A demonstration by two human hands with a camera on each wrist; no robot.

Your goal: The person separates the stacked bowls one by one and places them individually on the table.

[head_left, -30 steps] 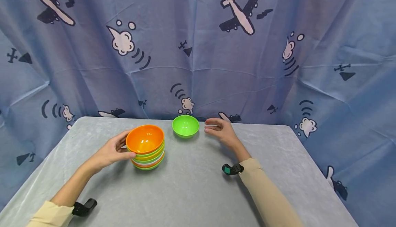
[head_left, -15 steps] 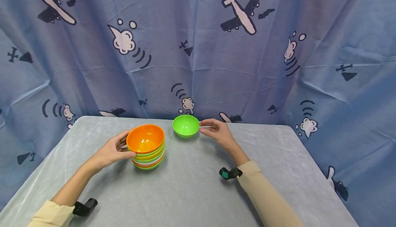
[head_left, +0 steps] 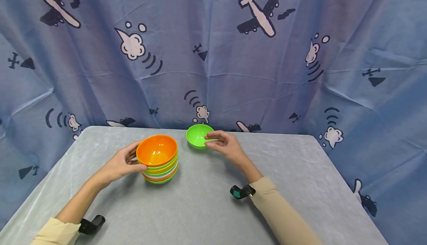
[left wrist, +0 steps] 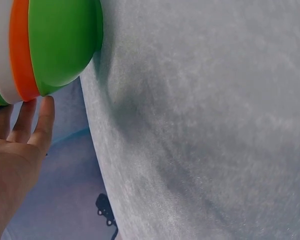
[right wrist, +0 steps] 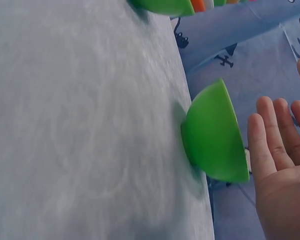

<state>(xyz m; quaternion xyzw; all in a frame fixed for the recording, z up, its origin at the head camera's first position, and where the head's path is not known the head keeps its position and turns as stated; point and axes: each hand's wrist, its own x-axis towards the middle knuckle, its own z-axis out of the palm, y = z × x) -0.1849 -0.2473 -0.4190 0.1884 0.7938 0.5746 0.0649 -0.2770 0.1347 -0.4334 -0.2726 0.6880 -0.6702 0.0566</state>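
A stack of nested bowls (head_left: pixel 160 172) stands upright on the left part of the table, its top bowl orange (head_left: pixel 156 150); green, yellow, white and orange rims show beneath. My left hand (head_left: pixel 118 165) holds the stack's left side, thumb at the near side and fingers on the far side. In the left wrist view its fingertips (left wrist: pixel 46 107) touch the lower bowls. A single green bowl (head_left: pixel 197 135) sits upright near the far edge. My right hand (head_left: pixel 227 146) is at its right side, fingers overlapping its rim in the head view. The right wrist view shows straight, spread fingers beside the green bowl (right wrist: pixel 215 135).
The table (head_left: pixel 200 208) has a light grey cover. Close behind its far edge hangs a blue curtain (head_left: pixel 213 52) printed with planes and clouds. A black wrist strap (head_left: pixel 91 224) is on the left wrist, another strap (head_left: pixel 242 192) on the right.
My right hand has moved left, from apart from the green bowl to overlapping its right rim. The left hand and the stack have stayed in place.
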